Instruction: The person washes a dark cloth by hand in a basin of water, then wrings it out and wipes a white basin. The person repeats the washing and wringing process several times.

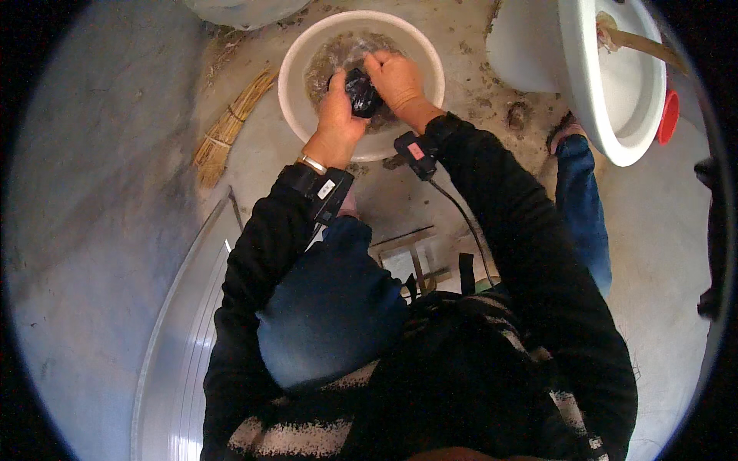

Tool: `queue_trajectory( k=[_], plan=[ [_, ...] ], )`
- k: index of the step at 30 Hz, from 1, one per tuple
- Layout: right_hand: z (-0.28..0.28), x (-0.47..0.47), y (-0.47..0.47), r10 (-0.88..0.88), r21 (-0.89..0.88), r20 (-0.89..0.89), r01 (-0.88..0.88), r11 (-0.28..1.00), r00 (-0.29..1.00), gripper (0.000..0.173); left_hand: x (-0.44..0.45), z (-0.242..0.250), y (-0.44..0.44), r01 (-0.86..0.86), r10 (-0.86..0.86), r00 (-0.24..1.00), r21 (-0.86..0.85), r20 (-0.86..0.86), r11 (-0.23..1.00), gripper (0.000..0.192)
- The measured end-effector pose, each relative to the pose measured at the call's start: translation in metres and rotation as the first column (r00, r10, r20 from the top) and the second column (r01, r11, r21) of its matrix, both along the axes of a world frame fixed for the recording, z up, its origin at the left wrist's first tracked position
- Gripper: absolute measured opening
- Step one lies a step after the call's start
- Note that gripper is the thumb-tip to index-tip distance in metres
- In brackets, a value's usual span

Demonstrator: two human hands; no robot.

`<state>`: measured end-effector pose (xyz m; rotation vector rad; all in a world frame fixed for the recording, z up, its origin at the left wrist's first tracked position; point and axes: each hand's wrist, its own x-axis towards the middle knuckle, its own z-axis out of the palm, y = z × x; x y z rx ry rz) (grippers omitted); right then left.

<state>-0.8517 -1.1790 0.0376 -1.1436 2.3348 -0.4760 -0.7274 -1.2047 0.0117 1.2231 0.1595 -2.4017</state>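
A light-coloured round basin (291,115) stands on the floor before me, with murky brownish water or bits in its bottom. Over it, my left hand (337,118) grips a shiny black bundle (363,95), which looks like a wet plastic bag, with the thumb along its left side. At the bundle's upper right is my right hand (398,78), its fingers curled and the tips close together near a clear, glistening patch. Whether those fingertips pinch part of the bag or clear film, I cannot tell.
A bound straw whisk (222,135) lies left of the basin. At the upper right are a white pedestal washbasin (579,86), a pipe (648,45) and a red plastic item (669,117). A cable (470,216) hangs from the device on my right wrist.
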Motion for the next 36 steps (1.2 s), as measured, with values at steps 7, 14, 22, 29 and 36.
queue_trajectory(
  k=[7, 14, 22, 29, 36],
  plan=[
    [-0.023, -0.016, 0.002, -0.169, 0.055, 0.529, 0.165, 0.985, 0.832, 0.031, 0.032, 0.005, -0.008, 0.149, -0.118, 0.981, -0.211, 0.151, 0.966, 0.044],
    [0.026, 0.047, 0.024, 0.289, -0.374, -0.025, -0.277, 0.885, 0.957, 0.020, 0.015, 0.005, -0.004, 0.364, -0.293, 0.923, -0.815, 0.250, 0.451, 0.047],
    [-0.029, -0.030, -0.005, -0.103, -0.057, 0.022, 0.104, 0.993, 0.994, 0.037, 0.013, 0.019, 0.000, 0.156, -0.099, 0.966, -0.233, 0.238, 0.960, 0.040],
    [0.029, 0.019, 0.010, 0.428, -0.431, 0.273, -0.288, 0.855, 0.861, 0.026, 0.027, 0.008, -0.012, 0.241, -0.232, 0.970, -0.398, 0.070, 0.885, 0.039],
    [0.004, -0.019, 0.009, -0.091, 0.018, 0.695, 0.109, 0.994, 0.714, 0.035, 0.034, 0.018, -0.013, 0.932, 0.136, 0.354, -0.361, 0.925, 0.029, 0.091]
  ],
)
